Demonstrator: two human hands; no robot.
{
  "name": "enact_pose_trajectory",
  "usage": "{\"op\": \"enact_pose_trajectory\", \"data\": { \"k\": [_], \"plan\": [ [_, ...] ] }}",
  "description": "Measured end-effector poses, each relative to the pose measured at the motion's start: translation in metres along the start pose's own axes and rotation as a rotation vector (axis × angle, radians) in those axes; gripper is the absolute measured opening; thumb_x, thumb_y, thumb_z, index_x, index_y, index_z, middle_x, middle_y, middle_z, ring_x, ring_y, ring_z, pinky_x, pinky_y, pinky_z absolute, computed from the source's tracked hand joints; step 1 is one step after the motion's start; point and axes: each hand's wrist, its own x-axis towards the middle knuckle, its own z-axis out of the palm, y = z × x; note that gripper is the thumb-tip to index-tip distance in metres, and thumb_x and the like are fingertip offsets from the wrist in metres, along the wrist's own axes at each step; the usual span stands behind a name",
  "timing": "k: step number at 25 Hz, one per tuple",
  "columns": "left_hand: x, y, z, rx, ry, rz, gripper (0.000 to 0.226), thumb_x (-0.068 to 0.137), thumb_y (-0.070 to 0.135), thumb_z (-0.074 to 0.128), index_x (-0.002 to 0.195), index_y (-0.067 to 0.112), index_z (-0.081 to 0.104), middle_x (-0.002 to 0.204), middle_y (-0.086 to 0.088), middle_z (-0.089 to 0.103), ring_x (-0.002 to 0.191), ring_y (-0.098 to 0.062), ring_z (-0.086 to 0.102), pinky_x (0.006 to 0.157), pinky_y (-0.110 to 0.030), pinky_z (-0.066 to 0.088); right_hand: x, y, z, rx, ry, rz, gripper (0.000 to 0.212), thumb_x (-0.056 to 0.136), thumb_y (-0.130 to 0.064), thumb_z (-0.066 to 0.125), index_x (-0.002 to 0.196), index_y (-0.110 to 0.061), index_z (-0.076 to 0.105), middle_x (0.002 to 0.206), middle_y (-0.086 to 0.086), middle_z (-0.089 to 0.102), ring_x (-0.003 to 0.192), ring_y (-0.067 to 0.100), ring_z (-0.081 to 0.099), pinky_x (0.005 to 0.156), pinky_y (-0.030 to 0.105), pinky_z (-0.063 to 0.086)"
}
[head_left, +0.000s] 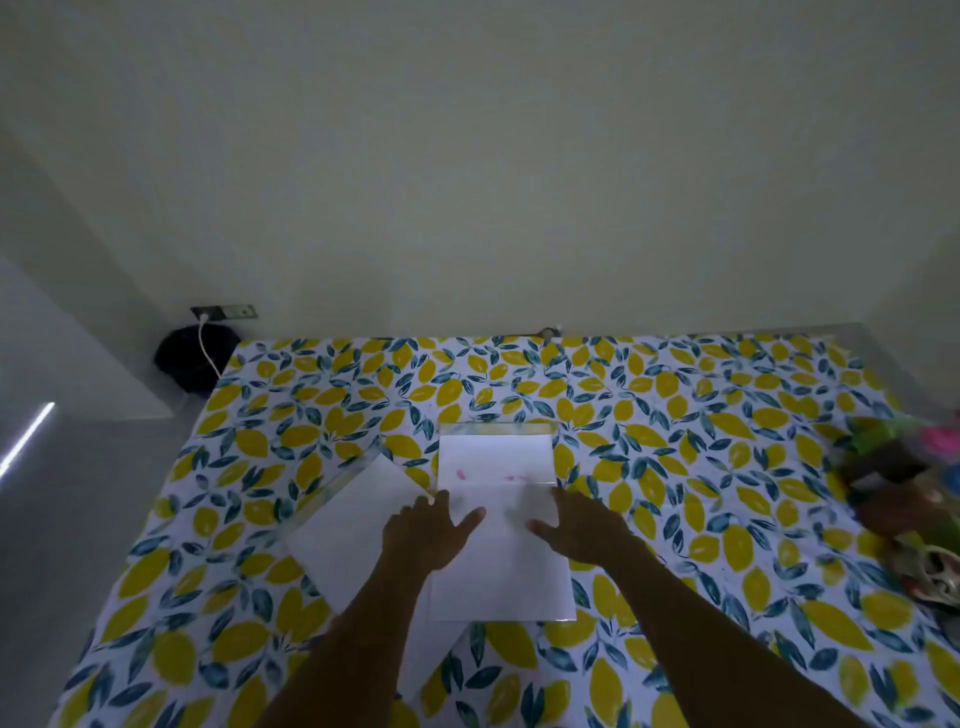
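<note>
Lemon-print bed (675, 467) bears white paper (498, 577); left hand (426, 530) and right hand (582, 525) press it, fingers straight, likely creasing; next needs an aligned fold.

Lemon-print white fabric bedsheet (675, 467) across centre; black round object (192, 358) at ten o'clock, white cable (208, 349) over it; blurred colourful clutter (904, 493) at three o'clock.

Both hands, the left hand (431, 530) and the right hand (579, 525), lie flat with fingers spread on a white sheet (496, 454) with faint pink marks, on a lemon-print bedsheet (675, 415). A second white sheet (348, 519) lies tilted, touching its left side. Blurred colourful clutter (909, 493) sits at the bed's right edge.
</note>
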Motion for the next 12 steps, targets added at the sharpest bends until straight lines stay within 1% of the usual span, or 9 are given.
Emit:
{"op": "enact_pose_trajectory", "data": {
  "k": [3,5,8,10,12],
  "plan": [
    [0.017,0.010,0.022,-0.081,-0.039,-0.095,0.083,0.082,0.079,0.032,0.142,0.021,0.036,0.135,-0.015,0.053,0.117,-0.038,0.058,0.097,-0.043,0.047,0.018,0.018,0.010,0.003,-0.018,0.024,0.079,0.086,-0.066,0.047,0.145,-0.014,0.034,0.142,0.013,0.048,0.129,0.033,0.049,0.105,0.044,0.042],
    [0.020,0.016,0.033,-0.155,-0.081,-0.144,0.082,0.084,0.075,0.036,0.142,0.018,0.034,0.137,-0.018,0.048,0.118,-0.041,0.055,0.096,-0.045,0.046,0.025,0.025,0.018,-0.001,0.021,0.034,0.072,0.090,-0.059,0.048,0.143,-0.013,0.034,0.139,0.014,0.050,0.127,0.034,0.049,0.104,0.043,0.042],
    [0.022,0.018,0.048,-0.139,-0.064,-0.172,0.082,0.085,0.069,0.044,0.144,0.014,0.030,0.136,-0.022,0.042,0.119,-0.044,0.052,0.098,-0.048,0.045,0.028,0.027,0.036,0.159,0.011,0.081,0.068,0.093,-0.050,0.048,0.146,-0.012,0.031,0.145,0.013,0.048,0.132,0.031,0.046,0.108,0.042,0.040],
    [0.019,0.015,0.055,-0.180,-0.042,-0.206,0.079,0.085,0.065,0.050,0.142,0.013,0.032,0.133,-0.023,0.043,0.116,-0.044,0.052,0.098,-0.047,0.045,0.023,0.025,0.051,0.224,0.042,0.120,0.066,0.093,-0.044,0.049,0.147,-0.013,0.030,0.146,0.013,0.046,0.133,0.031,0.045,0.109,0.041,0.039],
    [0.015,0.011,0.057,-0.328,-0.001,-0.238,0.070,0.084,0.057,0.057,0.136,0.014,0.038,0.127,-0.023,0.047,0.112,-0.044,0.053,0.098,-0.046,0.044,0.016,0.019,0.059,0.324,0.099,0.179,0.060,0.090,-0.038,0.054,0.141,-0.013,0.036,0.136,0.017,0.051,0.125,0.034,0.051,0.103,0.043,0.043]
  ]
}}
